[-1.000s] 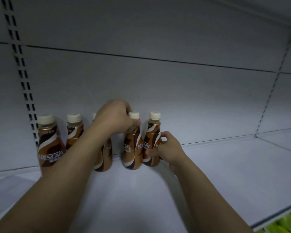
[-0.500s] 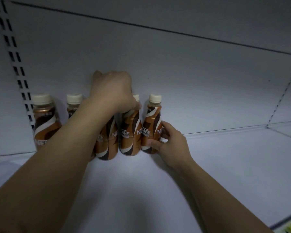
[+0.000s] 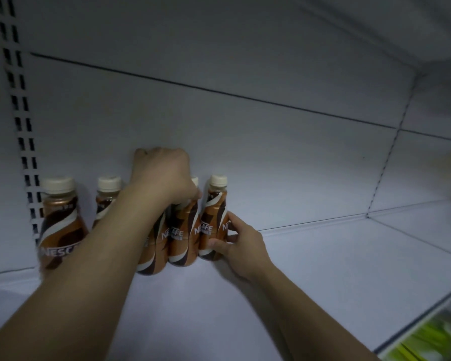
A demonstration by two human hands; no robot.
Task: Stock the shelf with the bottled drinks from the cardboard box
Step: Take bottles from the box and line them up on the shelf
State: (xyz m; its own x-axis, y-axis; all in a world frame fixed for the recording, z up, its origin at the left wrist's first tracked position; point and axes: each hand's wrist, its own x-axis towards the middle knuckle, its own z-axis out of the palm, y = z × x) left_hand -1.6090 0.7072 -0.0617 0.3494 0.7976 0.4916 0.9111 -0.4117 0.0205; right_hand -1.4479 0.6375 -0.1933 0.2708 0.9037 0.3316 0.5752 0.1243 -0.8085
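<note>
Head view, frame centre: left hand (image 3: 164, 175) grips a cream-capped brown plastic bottle (image 3: 182, 238) by its neck; right hand (image 3: 241, 246) holds the rightmost bottle (image 3: 214, 217).

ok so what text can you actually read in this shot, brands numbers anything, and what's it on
"NESC": far-left brown plastic bottle with cream cap; the rest is hidden behind the left forearm.
"AFE", with "N" fragments beside it: fourth brown bottle.
"AFE" and "NE": far-right brown bottle, gripped by the right hand.
Small print under "AFE" and the third brown bottle label: too blurred to read.
</note>
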